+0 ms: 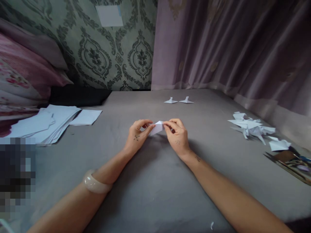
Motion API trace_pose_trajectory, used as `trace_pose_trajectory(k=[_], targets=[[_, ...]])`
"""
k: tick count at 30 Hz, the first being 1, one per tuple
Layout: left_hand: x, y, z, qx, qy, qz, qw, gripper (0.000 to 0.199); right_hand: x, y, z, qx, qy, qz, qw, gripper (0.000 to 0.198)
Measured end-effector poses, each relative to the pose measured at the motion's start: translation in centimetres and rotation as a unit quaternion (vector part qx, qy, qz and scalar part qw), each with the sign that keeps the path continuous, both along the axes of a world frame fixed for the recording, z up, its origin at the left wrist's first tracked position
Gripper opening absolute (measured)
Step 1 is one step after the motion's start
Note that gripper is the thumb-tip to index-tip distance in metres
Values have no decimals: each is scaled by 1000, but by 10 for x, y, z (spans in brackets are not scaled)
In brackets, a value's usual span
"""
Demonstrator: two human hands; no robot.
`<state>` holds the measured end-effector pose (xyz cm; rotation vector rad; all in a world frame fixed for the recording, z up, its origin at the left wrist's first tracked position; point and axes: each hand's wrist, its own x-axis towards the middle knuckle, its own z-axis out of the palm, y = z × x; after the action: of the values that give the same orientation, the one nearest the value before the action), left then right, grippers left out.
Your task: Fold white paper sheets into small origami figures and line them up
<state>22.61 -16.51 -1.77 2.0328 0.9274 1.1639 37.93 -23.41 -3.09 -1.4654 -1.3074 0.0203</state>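
Observation:
Between my two hands is a small folded piece of white paper (pixel 157 127), raised just above the grey cloth surface (pixel 136 207). My left hand (pixel 140 133) pinches its left side between thumb and fingers. On the opposite side, the thumb and forefinger of my right hand (pixel 177 134) grip the paper's right edge. A crease runs up to a peak at the top of the paper. Its underside and the parts behind my fingertips are hidden.
Two folded paper figures (pixel 186 100) stand at the back. A heap of paper figures (pixel 252 126) lies on the right, near scissors (pixel 279 158) and a tray of small items (pixel 297 166). Paper sheets (pixel 60 119) are stacked at left, before a black folded cloth (pixel 80 94).

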Motion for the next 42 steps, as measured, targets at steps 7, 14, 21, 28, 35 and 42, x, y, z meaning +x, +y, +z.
trace_pose_trajectory(k=[7,14,21,28,35,42], targets=[[2,-1,-3,-89,-46,-22,995,17,-1,0,-1,12,-36,-5,999,17],[4,0,-3,-139,-78,-40,986,21,-3,-1,-2,9,-13,7,1000,19],[5,0,-4,-156,-79,-52,983,16,-4,0,-4,6,-10,14,1000,20],[4,-2,0,-127,-74,-37,988,13,-8,-1,1,29,-4,45,999,19],[4,0,-6,-43,-45,-53,997,11,-12,-2,1,31,-18,54,998,14],[4,-1,-8,18,8,-63,998,7,-13,-1,0,39,-43,56,997,12]])
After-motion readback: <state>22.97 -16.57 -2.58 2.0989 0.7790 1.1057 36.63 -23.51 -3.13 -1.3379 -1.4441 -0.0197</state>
